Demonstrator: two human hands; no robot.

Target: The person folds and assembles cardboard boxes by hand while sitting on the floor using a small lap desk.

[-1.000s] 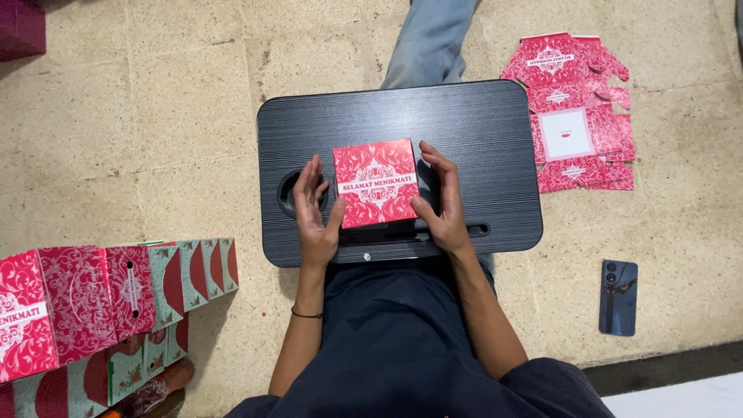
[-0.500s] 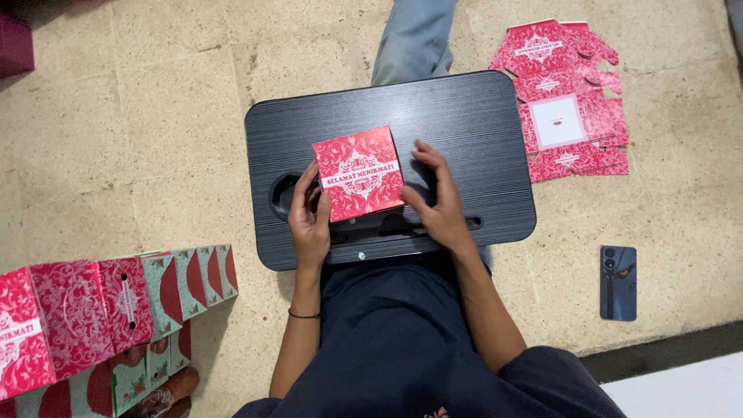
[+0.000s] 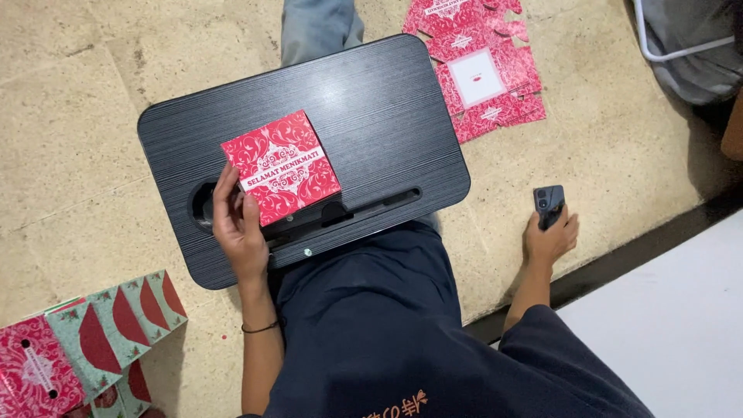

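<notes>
Meanwhile, left hand (image 3: 238, 232) holds red box (image 3: 281, 167).

dark navy shirt, black wristband (image 3: 259, 327)

left hand (image 3: 238, 232) on red box (image 3: 280, 166) | right hand (image 3: 549, 236) on phone (image 3: 549, 206)
</notes>
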